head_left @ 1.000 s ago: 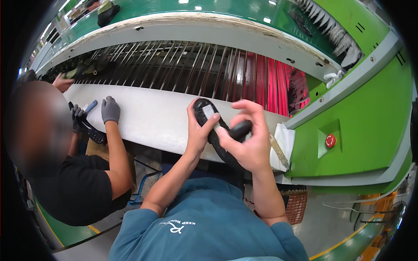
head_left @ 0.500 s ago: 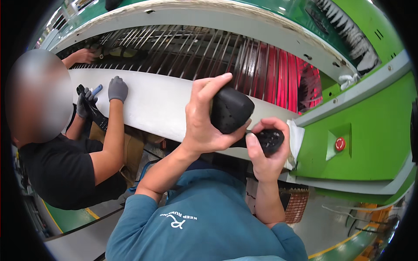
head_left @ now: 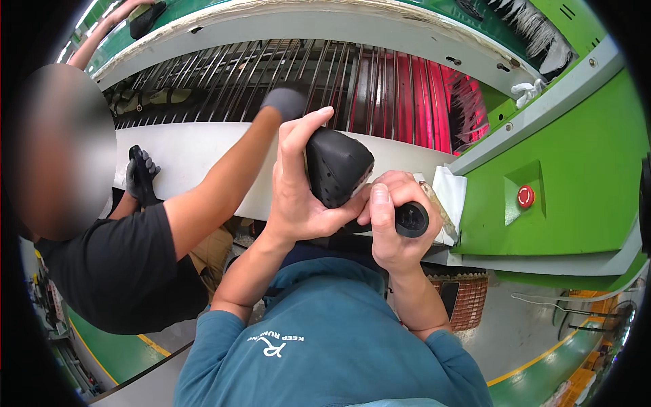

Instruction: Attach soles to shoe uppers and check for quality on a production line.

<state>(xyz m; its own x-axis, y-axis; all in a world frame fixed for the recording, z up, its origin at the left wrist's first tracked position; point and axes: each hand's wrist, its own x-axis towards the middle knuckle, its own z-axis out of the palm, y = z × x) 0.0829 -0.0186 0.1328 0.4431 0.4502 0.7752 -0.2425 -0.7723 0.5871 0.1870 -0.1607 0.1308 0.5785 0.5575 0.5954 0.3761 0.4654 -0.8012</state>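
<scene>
My left hand (head_left: 291, 183) is wrapped round a black, rounded shoe-like piece (head_left: 339, 166) dotted with small holes. It is held up in front of my chest, with my thumb under its lower edge. My right hand (head_left: 400, 230), close beside it, grips a black round-ended piece (head_left: 411, 219) with a dark hollow in its end. Some dark material shows below the hands, but I cannot tell whether the two black pieces are joined. The fingertips of both hands meet between them.
A white ledge (head_left: 203, 146) runs ahead, with metal rollers (head_left: 271, 74) and a red glow behind it. At right stands a green machine (head_left: 563, 183) with a red button (head_left: 525, 197). Close at left, a co-worker's arm (head_left: 224, 166) reaches over the ledge. A wicker basket (head_left: 468, 298) is below.
My hands have shifted slightly left and closer together. The right-hand piece has turned, its hollow end now facing up. The co-worker's gloved hand has swung forward and right over the rollers.
</scene>
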